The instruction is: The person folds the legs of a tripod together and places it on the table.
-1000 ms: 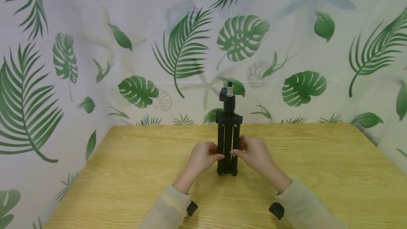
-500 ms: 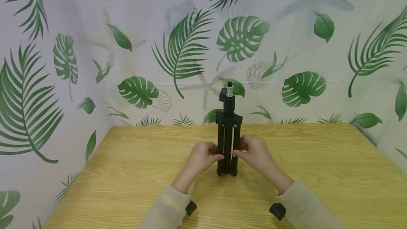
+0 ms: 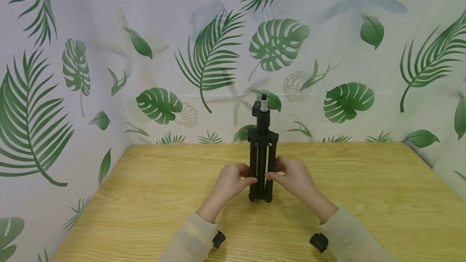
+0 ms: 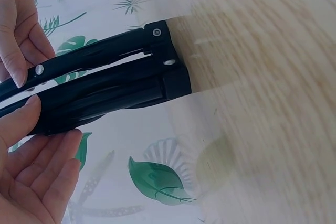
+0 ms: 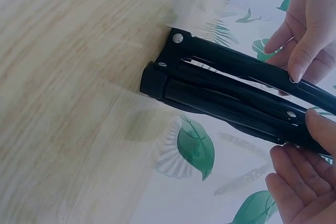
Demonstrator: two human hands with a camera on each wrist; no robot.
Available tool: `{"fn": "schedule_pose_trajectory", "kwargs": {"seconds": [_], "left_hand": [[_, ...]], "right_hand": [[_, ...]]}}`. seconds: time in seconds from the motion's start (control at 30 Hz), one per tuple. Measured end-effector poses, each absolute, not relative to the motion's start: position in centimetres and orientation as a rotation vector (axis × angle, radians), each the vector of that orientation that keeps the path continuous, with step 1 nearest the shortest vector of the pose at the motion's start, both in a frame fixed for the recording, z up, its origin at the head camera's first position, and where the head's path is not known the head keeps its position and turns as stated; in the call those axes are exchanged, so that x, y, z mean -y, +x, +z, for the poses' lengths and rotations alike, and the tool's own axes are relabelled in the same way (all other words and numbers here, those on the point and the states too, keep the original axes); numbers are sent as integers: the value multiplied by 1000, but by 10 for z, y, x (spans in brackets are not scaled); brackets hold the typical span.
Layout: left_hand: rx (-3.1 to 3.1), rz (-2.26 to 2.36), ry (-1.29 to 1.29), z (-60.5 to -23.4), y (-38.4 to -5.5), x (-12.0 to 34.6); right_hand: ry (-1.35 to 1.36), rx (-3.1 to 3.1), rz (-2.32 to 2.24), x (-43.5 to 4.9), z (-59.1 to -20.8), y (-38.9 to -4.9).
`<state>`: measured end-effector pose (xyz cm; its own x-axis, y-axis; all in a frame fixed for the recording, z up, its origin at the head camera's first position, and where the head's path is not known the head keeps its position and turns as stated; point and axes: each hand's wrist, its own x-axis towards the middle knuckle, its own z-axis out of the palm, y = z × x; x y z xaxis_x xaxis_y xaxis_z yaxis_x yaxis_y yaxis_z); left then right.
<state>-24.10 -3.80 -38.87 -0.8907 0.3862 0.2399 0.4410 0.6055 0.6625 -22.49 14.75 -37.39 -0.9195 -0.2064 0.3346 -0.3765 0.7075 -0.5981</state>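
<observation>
In the head view a black folded tripod stand (image 3: 263, 136) stands upright on the table, with a silver stud and a side knob at its top. My left hand (image 3: 230, 179) pinches its left leg low down, thumb in front and fingers behind. On the other side, my right hand (image 3: 294, 175) holds the right leg in the same way. Closer up, the left wrist view shows the tripod's lower end (image 4: 121, 80) with its rivets, against the wooden surface. The right wrist view has the legs (image 5: 226, 90) folded close together, between both thumbs.
The wood-grain table (image 3: 156, 185) spreads to both sides of the tripod. Behind and to the left hangs a white leaf-printed sheet (image 3: 225, 124), close to the table's back edge. Small black devices (image 3: 318, 242) sit at both wrists.
</observation>
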Motion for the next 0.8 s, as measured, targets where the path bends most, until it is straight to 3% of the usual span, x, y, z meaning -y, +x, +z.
{"fn": "schedule_pose_trajectory", "kwargs": {"seconds": [0.8], "left_hand": [[2625, -1180, -696, -375, -240, 42]], "right_hand": [[474, 2745, 997, -151, -377, -223]]}}
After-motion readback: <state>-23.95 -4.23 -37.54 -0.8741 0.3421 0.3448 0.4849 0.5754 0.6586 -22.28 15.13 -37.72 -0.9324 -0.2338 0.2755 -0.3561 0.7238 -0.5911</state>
